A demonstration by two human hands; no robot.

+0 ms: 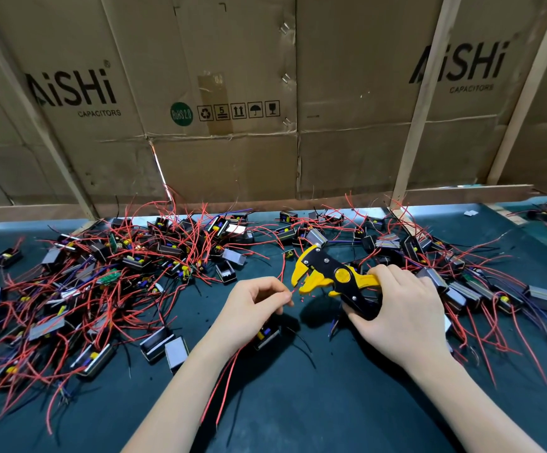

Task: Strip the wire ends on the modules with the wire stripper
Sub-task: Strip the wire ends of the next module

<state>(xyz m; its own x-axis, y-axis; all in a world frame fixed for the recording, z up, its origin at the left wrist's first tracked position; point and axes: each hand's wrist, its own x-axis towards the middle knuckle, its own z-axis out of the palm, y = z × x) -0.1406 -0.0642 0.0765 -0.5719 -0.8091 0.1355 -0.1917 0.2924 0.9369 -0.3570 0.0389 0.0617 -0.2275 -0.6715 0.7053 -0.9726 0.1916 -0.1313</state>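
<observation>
My right hand point(399, 315) grips the handles of a yellow and black wire stripper point(327, 276), whose jaws point left. My left hand point(249, 308) pinches a thin red wire point(293, 291) between thumb and fingers, its tip just short of the stripper's jaws. Under my left palm sits a black module point(267, 335) with a yellow part showing, mostly hidden by the hand. Small red bits of insulation point(308, 295) lie on the mat below the jaws.
A big heap of black modules with red wires point(102, 276) covers the left and back of the dark green mat point(298, 403). More modules point(481, 289) lie to the right of my right hand. A cardboard wall point(265, 93) with wooden slats stands behind.
</observation>
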